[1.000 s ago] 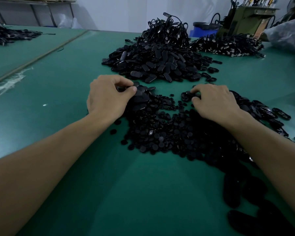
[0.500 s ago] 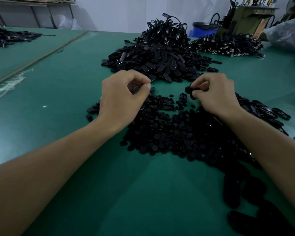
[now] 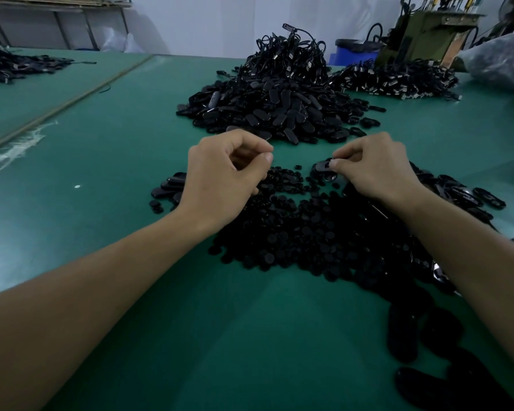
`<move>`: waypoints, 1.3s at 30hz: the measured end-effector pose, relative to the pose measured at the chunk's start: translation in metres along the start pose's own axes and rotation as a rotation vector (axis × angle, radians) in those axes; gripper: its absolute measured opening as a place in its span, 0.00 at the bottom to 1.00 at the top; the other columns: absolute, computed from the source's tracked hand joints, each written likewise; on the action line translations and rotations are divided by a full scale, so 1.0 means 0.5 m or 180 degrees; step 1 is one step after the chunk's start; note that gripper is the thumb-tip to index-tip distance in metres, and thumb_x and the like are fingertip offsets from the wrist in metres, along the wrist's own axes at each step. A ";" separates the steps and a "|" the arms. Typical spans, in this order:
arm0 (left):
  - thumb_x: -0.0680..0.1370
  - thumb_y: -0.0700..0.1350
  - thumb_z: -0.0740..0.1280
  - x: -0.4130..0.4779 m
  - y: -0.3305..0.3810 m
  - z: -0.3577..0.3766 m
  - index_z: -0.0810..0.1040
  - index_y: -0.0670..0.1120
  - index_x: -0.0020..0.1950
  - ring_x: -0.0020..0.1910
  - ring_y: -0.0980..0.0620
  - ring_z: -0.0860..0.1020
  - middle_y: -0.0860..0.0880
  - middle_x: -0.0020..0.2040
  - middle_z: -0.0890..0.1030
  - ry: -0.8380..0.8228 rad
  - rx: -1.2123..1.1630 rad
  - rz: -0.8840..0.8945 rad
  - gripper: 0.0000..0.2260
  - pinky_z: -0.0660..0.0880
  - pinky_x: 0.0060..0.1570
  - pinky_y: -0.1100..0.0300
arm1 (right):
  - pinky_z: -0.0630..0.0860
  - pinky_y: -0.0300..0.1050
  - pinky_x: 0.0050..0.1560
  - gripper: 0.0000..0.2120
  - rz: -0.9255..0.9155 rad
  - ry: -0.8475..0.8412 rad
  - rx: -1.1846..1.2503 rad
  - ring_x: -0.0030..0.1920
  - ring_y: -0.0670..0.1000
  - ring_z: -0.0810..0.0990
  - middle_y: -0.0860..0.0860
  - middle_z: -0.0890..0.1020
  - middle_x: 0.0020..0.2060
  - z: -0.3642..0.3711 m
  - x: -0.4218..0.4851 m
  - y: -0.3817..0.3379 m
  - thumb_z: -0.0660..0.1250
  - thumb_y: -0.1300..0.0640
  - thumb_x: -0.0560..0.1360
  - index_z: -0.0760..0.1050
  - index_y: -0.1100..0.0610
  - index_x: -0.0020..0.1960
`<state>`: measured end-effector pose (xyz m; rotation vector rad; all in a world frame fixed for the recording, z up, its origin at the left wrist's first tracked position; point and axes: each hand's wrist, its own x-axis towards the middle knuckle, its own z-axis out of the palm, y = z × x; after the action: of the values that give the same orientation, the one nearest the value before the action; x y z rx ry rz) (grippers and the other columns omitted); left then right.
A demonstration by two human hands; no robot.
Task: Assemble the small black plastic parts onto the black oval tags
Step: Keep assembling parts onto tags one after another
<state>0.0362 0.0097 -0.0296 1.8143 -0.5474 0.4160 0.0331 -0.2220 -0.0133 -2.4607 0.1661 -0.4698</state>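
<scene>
**Both hands raised over the parts heap, tag presented for fitting**

My right hand (image 3: 377,170) pinches one black oval tag (image 3: 323,167) between thumb and forefinger. It holds the tag by one end, so the other end juts out toward the left hand with its face exposed, presumably to take a part. My left hand (image 3: 226,173) hovers just beside it with fingers curled and the thumb and forefinger tips drawn together. I cannot tell whether a small part sits between those tips, as nothing dark shows there.

Both hands hang above the heap of small black plastic parts (image 3: 294,232), which lies directly beneath them on the green table (image 3: 101,149). I judge this keeps each pick short. Loose tags (image 3: 457,194) spread to the right of that heap, next to the right hand that takes them up. A larger mound of tags (image 3: 267,108) lies beyond the hands, well apart.

I judge the step to be mating part to tag. The gap between the hands is not yet closed.
</scene>
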 end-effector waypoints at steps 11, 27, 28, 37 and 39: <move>0.78 0.39 0.72 0.000 -0.004 -0.002 0.84 0.47 0.48 0.36 0.54 0.84 0.52 0.37 0.84 0.0059 -0.0150 -0.0074 0.03 0.81 0.33 0.62 | 0.73 0.39 0.36 0.07 0.0152 -0.0636 0.1622 0.37 0.46 0.79 0.56 0.83 0.41 0.001 -0.005 -0.038 0.69 0.60 0.79 0.83 0.51 0.46; 0.77 0.36 0.73 0.007 -0.001 0.007 0.82 0.45 0.51 0.38 0.51 0.86 0.47 0.39 0.86 -0.0086 -0.1164 -0.0641 0.06 0.81 0.39 0.62 | 0.76 0.33 0.36 0.05 -0.0650 -0.0928 0.1912 0.36 0.46 0.83 0.50 0.85 0.35 0.030 -0.039 -0.072 0.76 0.60 0.72 0.81 0.54 0.46; 0.77 0.36 0.73 0.007 0.000 0.008 0.82 0.46 0.52 0.38 0.52 0.85 0.47 0.39 0.86 -0.0033 -0.1258 -0.0631 0.07 0.81 0.40 0.62 | 0.75 0.33 0.36 0.05 -0.0609 -0.0889 0.1964 0.35 0.46 0.83 0.50 0.85 0.34 0.031 -0.040 -0.076 0.76 0.61 0.73 0.81 0.55 0.45; 0.76 0.35 0.74 0.006 0.003 0.008 0.81 0.47 0.58 0.40 0.53 0.85 0.49 0.43 0.86 -0.0044 -0.1123 -0.0509 0.12 0.81 0.43 0.61 | 0.79 0.38 0.38 0.03 -0.0397 -0.1187 0.2289 0.38 0.51 0.85 0.56 0.87 0.39 0.037 -0.054 -0.097 0.71 0.65 0.76 0.79 0.59 0.46; 0.77 0.34 0.72 0.007 0.001 0.008 0.81 0.46 0.59 0.41 0.52 0.85 0.47 0.43 0.86 -0.0018 -0.1114 -0.0538 0.13 0.82 0.44 0.60 | 0.77 0.35 0.37 0.02 -0.0616 -0.0968 0.1538 0.37 0.46 0.85 0.52 0.87 0.38 0.034 -0.053 -0.094 0.72 0.61 0.76 0.80 0.56 0.47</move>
<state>0.0388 0.0054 -0.0287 1.5102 -0.4361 0.1857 0.0151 -0.1687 -0.0056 -2.0429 -0.2830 -0.1801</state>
